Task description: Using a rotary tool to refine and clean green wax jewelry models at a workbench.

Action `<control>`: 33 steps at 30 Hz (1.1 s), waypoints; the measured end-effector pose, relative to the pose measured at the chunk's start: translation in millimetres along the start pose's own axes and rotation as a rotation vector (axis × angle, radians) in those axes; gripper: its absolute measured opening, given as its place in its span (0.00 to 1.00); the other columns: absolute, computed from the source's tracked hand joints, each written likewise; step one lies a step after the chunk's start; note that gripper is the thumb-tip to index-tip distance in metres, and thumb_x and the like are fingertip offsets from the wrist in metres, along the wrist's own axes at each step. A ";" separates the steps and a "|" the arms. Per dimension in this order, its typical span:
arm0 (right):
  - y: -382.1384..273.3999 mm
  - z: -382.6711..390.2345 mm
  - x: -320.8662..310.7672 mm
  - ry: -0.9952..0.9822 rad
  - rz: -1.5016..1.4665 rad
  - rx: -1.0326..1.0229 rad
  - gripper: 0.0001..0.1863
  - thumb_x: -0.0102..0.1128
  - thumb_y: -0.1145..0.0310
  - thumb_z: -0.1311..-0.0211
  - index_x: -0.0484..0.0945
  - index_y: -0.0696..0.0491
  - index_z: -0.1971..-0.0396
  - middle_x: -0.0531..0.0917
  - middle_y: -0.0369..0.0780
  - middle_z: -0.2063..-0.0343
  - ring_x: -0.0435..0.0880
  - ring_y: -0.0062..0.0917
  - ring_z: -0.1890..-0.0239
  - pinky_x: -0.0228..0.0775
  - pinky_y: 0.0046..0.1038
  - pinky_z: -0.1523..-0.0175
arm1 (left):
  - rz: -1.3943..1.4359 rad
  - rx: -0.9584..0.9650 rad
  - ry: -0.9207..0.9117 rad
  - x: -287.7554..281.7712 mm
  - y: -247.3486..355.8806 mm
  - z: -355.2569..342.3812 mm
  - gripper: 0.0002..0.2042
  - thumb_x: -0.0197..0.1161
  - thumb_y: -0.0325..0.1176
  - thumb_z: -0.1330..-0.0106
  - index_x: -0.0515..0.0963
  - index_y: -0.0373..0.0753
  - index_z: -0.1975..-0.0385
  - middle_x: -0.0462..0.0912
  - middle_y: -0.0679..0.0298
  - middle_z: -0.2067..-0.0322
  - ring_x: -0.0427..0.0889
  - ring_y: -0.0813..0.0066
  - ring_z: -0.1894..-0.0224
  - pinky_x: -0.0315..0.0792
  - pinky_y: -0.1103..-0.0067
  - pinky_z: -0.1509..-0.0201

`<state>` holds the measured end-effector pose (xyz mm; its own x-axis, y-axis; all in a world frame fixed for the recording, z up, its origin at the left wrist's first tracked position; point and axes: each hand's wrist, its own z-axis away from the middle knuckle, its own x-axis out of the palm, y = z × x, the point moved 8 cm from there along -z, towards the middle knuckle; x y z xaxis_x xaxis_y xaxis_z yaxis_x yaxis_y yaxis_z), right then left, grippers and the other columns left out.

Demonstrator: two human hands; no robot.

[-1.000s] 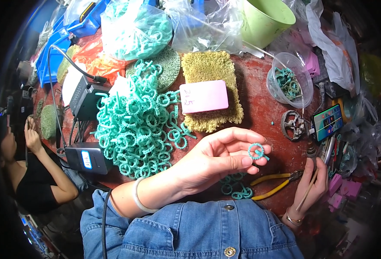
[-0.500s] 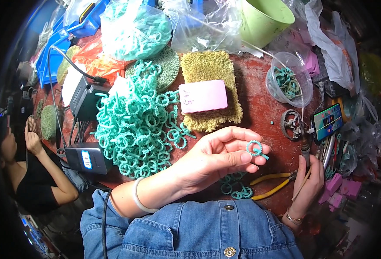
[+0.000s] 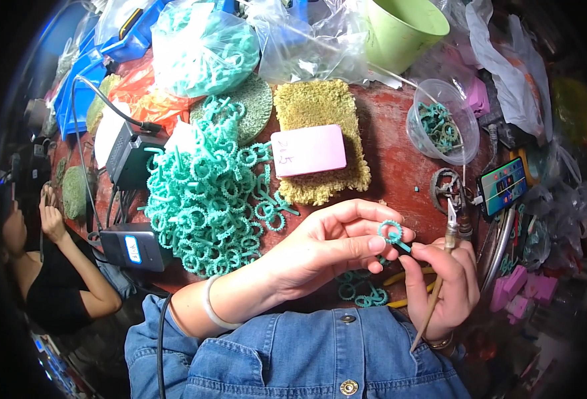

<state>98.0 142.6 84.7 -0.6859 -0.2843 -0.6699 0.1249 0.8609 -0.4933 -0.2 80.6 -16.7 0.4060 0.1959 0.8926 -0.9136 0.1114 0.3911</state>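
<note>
A small teal toothed ring with a short stem (image 3: 390,231) is pinched between the thumb and fingers of my left hand (image 3: 337,243). Beside it, the thumb and forefinger of my right hand (image 3: 443,282) meet at the stem's end. My right hand also holds a slim knife (image 3: 433,299), its wooden handle slanting down toward my shirt and its metal blade pointing up. Under my hands lie several more teal rings (image 3: 366,296) and yellow-handled pliers (image 3: 400,303), partly hidden.
A big heap of teal rings (image 3: 204,206) lies to the left. Behind my hands, a pink block (image 3: 309,150) rests on a yellow-green sponge (image 3: 313,100). A clear tub (image 3: 443,123), a phone (image 3: 504,186) and pink blocks (image 3: 523,286) stand right. At far left sits another person (image 3: 57,279).
My right hand has come left and up from beside the pliers to the ring's stem, bringing the knife, blade now showing. My left hand keeps its hold on the ring, almost unmoved.
</note>
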 end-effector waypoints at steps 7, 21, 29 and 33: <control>4.6 1.8 4.4 0.011 -0.034 0.018 0.13 0.71 0.79 0.55 0.80 0.57 0.66 0.78 0.39 0.77 0.77 0.29 0.76 0.70 0.26 0.72 | -0.017 -0.015 -0.005 -2.1 -4.4 0.5 0.16 0.57 0.27 0.33 0.69 0.36 0.46 0.77 0.54 0.49 0.78 0.75 0.56 0.75 0.81 0.54; 23.1 7.9 5.9 -0.015 -0.213 0.198 0.12 0.71 0.78 0.56 0.79 0.56 0.69 0.78 0.38 0.78 0.75 0.27 0.77 0.67 0.25 0.71 | -0.120 -0.009 -0.023 4.3 -4.4 -0.9 0.26 0.58 0.17 0.38 0.64 0.37 0.39 0.71 0.54 0.42 0.68 0.69 0.38 0.66 0.74 0.38; 29.6 9.9 7.4 -0.042 -0.257 0.281 0.11 0.70 0.79 0.55 0.79 0.56 0.70 0.80 0.39 0.76 0.74 0.25 0.78 0.64 0.23 0.71 | -0.133 -0.015 -0.037 3.6 -5.0 -0.1 0.23 0.58 0.18 0.37 0.67 0.36 0.41 0.73 0.55 0.44 0.69 0.69 0.39 0.67 0.74 0.38; 30.0 9.6 7.8 -0.037 -0.276 0.286 0.11 0.70 0.80 0.54 0.79 0.56 0.69 0.80 0.38 0.76 0.74 0.24 0.77 0.65 0.23 0.71 | -0.141 -0.011 -0.040 4.3 -4.8 0.2 0.23 0.59 0.19 0.37 0.67 0.35 0.42 0.74 0.55 0.45 0.70 0.69 0.40 0.68 0.75 0.39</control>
<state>103.3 162.1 59.4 -0.6959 -0.5082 -0.5075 0.1378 0.5990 -0.7888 5.9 80.7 -14.6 0.5285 0.1391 0.8374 -0.8474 0.1459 0.5106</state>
